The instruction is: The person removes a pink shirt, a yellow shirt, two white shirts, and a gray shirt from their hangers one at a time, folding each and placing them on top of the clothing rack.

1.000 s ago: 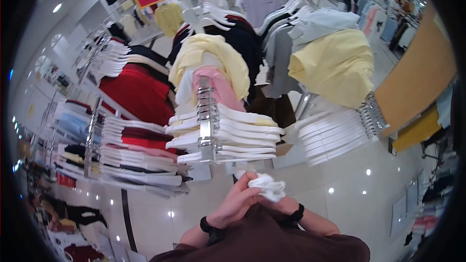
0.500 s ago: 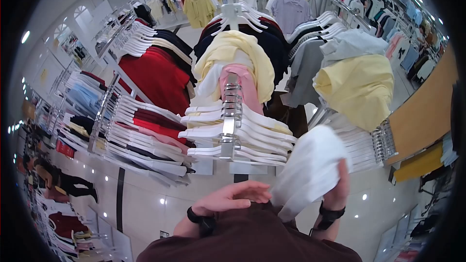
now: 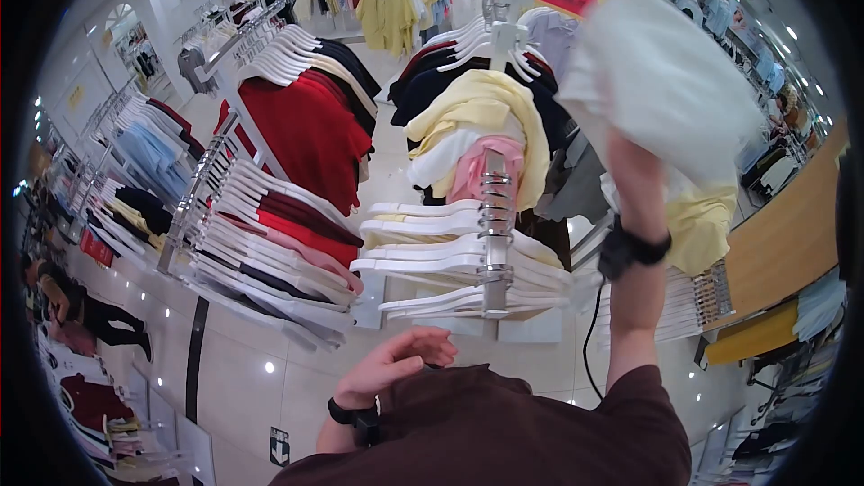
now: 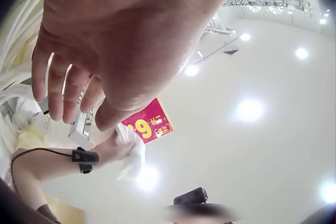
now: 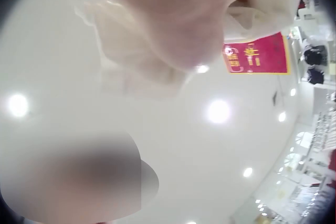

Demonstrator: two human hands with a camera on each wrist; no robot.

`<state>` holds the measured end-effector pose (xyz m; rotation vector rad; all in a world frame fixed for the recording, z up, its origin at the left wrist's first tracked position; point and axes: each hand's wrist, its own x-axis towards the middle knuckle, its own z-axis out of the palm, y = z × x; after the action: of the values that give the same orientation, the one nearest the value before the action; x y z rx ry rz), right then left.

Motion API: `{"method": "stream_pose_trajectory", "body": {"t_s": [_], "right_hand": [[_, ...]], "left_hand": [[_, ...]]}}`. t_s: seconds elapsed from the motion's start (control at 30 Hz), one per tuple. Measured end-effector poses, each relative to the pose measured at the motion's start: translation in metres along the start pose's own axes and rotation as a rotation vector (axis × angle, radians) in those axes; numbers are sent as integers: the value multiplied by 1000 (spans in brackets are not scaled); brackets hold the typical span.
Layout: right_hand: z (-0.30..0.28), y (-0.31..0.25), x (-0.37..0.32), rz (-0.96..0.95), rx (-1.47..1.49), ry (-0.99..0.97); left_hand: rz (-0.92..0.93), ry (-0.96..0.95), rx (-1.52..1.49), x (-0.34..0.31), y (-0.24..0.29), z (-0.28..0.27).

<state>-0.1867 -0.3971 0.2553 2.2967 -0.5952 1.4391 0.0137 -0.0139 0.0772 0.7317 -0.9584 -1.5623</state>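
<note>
Right hand point(image 3: 628, 162) grips white garment point(image 3: 661, 72), held high above the clothes rack point(image 3: 496, 216); garment on no hanger yet. Left hand point(image 3: 396, 364) low by chest, fingers relaxed, empty.

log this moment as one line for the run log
right hand: grips white garment, arm held up high | left hand: fingers relaxed, holds nothing, low by chest | ahead: rack of white hangers

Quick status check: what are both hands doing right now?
Right hand raised, gripping white garment. Left hand open, empty, low. Hanger rack straight ahead.
</note>
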Motion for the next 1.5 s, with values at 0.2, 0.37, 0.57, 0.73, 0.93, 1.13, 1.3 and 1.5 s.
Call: {"method": "stream_pose_trajectory", "body": {"t_s": [0.2,0.37,0.57,0.73,0.93,1.13,1.3,1.5], "right_hand": [[87,-67,53,76,332,-726],[67,-79,-5,242,641,-581],[21,-60,-153,821,614,-647],[1,-66,-257,1073,372,-685],[7,-58,-281,1232,348,-568],[36,-41,-310,1321,477,-610],[31,-59,-295,1840,779,-612],[29,-51,-324,2097,1181,-541]], "left_hand": [[117,191,14,-23,6,-45],[131,447,-20,-29,14,-92],[243,798,371,11,25,-159],[224,872,848,75,32,-202],[387,750,1094,104,16,-214],[113,738,1054,96,31,-208],[183,727,1040,86,15,-227],[-126,574,557,78,40,-220]]}}
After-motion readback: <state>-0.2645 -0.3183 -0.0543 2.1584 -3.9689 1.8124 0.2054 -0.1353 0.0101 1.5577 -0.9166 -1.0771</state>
